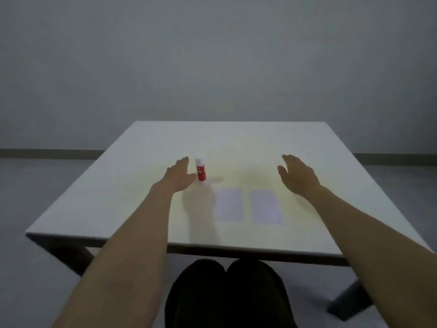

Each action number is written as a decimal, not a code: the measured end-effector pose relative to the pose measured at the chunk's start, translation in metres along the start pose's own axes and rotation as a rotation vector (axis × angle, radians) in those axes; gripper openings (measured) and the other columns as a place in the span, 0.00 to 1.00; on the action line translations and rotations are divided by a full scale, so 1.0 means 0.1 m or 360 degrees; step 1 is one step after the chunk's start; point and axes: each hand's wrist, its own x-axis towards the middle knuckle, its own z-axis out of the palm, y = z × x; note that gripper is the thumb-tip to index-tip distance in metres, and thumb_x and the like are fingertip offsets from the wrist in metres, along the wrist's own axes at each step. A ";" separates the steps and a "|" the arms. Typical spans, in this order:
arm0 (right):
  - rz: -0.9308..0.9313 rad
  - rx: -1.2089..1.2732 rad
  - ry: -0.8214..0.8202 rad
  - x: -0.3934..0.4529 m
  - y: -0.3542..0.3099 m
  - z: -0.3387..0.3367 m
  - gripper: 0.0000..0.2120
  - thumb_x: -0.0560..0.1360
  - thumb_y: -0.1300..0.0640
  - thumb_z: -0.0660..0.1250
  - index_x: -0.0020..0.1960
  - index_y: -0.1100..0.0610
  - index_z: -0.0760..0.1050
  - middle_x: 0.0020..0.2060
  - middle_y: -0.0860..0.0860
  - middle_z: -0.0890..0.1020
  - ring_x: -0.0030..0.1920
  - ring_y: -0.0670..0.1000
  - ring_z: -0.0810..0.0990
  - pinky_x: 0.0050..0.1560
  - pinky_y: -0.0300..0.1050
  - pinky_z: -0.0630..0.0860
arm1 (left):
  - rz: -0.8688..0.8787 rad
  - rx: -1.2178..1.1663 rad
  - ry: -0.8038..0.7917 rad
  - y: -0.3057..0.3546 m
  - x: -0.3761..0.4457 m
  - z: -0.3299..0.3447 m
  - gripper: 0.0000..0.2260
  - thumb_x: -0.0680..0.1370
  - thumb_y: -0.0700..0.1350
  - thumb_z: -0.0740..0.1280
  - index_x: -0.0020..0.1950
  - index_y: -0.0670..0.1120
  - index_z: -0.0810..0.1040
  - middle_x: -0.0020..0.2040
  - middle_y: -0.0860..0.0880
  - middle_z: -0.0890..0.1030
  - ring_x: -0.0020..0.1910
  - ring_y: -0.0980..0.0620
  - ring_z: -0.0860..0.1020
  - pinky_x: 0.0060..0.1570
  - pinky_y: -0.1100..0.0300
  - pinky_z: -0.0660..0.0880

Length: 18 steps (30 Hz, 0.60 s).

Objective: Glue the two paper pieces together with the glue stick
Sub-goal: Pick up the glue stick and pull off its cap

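A red glue stick [201,169] with a white cap stands upright on the white table [118,185]. My left hand [179,174] hovers just left of it, fingers apart, thumb close to the stick's base but not gripping it. Two pale rectangular paper pieces lie flat side by side nearer to me: the left paper [229,204] and the right paper [266,206], with a narrow gap between them. My right hand [296,176] floats open above the table, beyond and to the right of the right paper, holding nothing.
The table's near edge [236,248] runs across the lower view, with my dark-clothed knees [227,292] below it. Dark table legs [350,301] show at the lower left and right. A plain grey wall and floor lie behind.
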 end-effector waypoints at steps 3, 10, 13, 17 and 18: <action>-0.0057 0.0213 0.0073 -0.04 -0.15 0.05 0.21 0.79 0.55 0.58 0.70 0.59 0.65 0.70 0.57 0.69 0.69 0.57 0.69 0.68 0.52 0.63 | -0.0001 -0.0418 0.0058 0.10 -0.04 0.18 0.28 0.74 0.48 0.69 0.72 0.43 0.66 0.71 0.43 0.71 0.69 0.44 0.69 0.63 0.58 0.66; -0.0195 0.0783 0.0109 0.06 -0.87 0.04 0.17 0.76 0.49 0.64 0.61 0.56 0.74 0.46 0.54 0.83 0.47 0.59 0.82 0.52 0.49 0.76 | 0.0018 -0.0910 0.0535 0.39 -0.06 0.54 0.06 0.72 0.44 0.70 0.42 0.41 0.80 0.41 0.42 0.83 0.45 0.41 0.81 0.41 0.55 0.71; -0.0052 0.0796 -0.0034 0.11 -1.01 -0.03 0.27 0.73 0.35 0.57 0.50 0.57 0.77 0.33 0.53 0.83 0.29 0.54 0.80 0.42 0.49 0.79 | 0.0339 -0.0718 0.0511 0.52 -0.12 0.50 0.11 0.70 0.48 0.73 0.50 0.46 0.83 0.43 0.48 0.84 0.41 0.48 0.80 0.42 0.54 0.75; -0.0001 0.0817 -0.0097 0.18 -1.05 -0.10 0.29 0.76 0.38 0.57 0.36 0.63 0.78 0.22 0.51 0.75 0.22 0.49 0.72 0.34 0.44 0.72 | 0.0625 -0.0305 0.0605 0.58 -0.14 0.38 0.12 0.70 0.51 0.72 0.53 0.53 0.82 0.41 0.50 0.80 0.37 0.52 0.75 0.31 0.62 0.66; -0.0027 0.0860 -0.0151 0.18 -1.04 -0.11 0.26 0.77 0.42 0.58 0.37 0.64 0.78 0.23 0.51 0.75 0.23 0.49 0.72 0.33 0.42 0.70 | 0.0650 -0.0261 0.0628 0.58 -0.15 0.36 0.12 0.70 0.51 0.72 0.53 0.53 0.82 0.41 0.50 0.80 0.37 0.53 0.74 0.30 0.64 0.64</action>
